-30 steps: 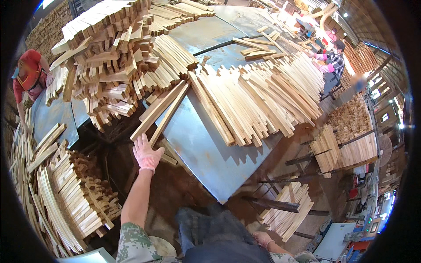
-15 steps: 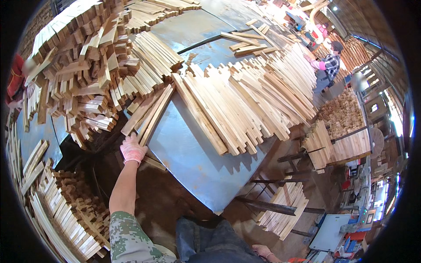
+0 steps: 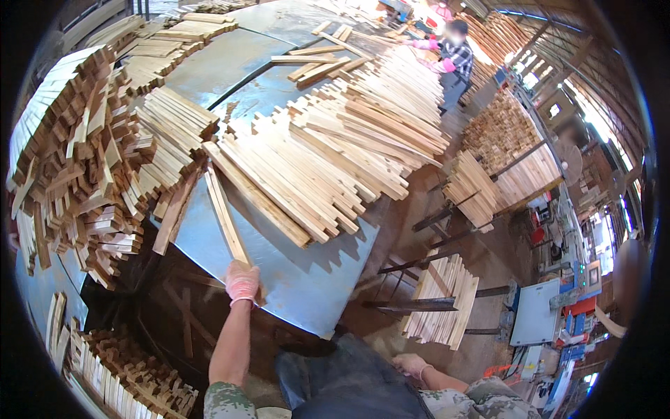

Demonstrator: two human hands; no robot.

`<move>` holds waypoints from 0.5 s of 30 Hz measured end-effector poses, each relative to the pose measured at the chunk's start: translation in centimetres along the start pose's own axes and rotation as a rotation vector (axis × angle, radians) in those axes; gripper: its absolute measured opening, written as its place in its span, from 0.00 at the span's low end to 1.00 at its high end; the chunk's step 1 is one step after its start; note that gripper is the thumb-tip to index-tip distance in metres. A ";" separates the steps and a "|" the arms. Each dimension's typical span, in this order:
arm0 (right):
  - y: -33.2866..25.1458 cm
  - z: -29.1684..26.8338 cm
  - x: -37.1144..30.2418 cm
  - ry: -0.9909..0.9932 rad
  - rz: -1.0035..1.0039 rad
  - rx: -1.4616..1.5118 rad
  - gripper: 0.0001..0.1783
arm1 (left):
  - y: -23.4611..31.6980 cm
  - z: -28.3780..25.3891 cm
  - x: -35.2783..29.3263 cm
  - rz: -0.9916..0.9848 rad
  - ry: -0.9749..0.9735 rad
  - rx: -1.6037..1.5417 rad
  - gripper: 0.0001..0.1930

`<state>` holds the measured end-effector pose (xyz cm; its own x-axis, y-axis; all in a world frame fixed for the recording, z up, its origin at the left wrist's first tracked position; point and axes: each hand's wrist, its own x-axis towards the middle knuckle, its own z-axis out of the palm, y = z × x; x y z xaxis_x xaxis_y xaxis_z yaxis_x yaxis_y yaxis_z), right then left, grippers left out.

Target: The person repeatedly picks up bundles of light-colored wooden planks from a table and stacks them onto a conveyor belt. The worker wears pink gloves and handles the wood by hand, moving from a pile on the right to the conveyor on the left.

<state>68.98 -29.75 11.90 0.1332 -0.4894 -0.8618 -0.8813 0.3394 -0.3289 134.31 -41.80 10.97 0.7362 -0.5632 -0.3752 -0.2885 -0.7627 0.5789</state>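
My left hand (image 3: 242, 281), in a pink-and-white glove, is closed round the near end of a wooden strip (image 3: 226, 216). The strip lies slanting over the metal tabletop (image 3: 293, 286), its far end close to the row of pale wooden strips (image 3: 300, 167). Left of it, a few darker strips (image 3: 174, 213) rest at the table's edge. My right hand (image 3: 412, 364), also gloved, hangs low beside my dark apron (image 3: 349, 384). No object shows in it, and its fingers are too indistinct to read.
A tall, jumbled wood stack (image 3: 84, 160) rises on the left. More pieces (image 3: 139, 370) are piled at lower left. A metal rack with strips (image 3: 443, 300) stands right of the table. A person in a checked shirt (image 3: 455, 59) works at the far end.
My left hand has moved right, drawing a strip away from the few at the table's edge. My right hand has come further into view. The whole view has shifted.
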 end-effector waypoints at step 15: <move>-27.6 -18.0 12.1 0.086 -0.291 0.174 0.36 | 10.3 11.5 1.0 0.074 -0.181 -0.185 0.48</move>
<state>86.70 -59.51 17.51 0.3224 -0.6492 -0.6889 -0.7204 0.3039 -0.6235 125.04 -53.88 8.29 0.5907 -0.6758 -0.4408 -0.2084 -0.6555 0.7258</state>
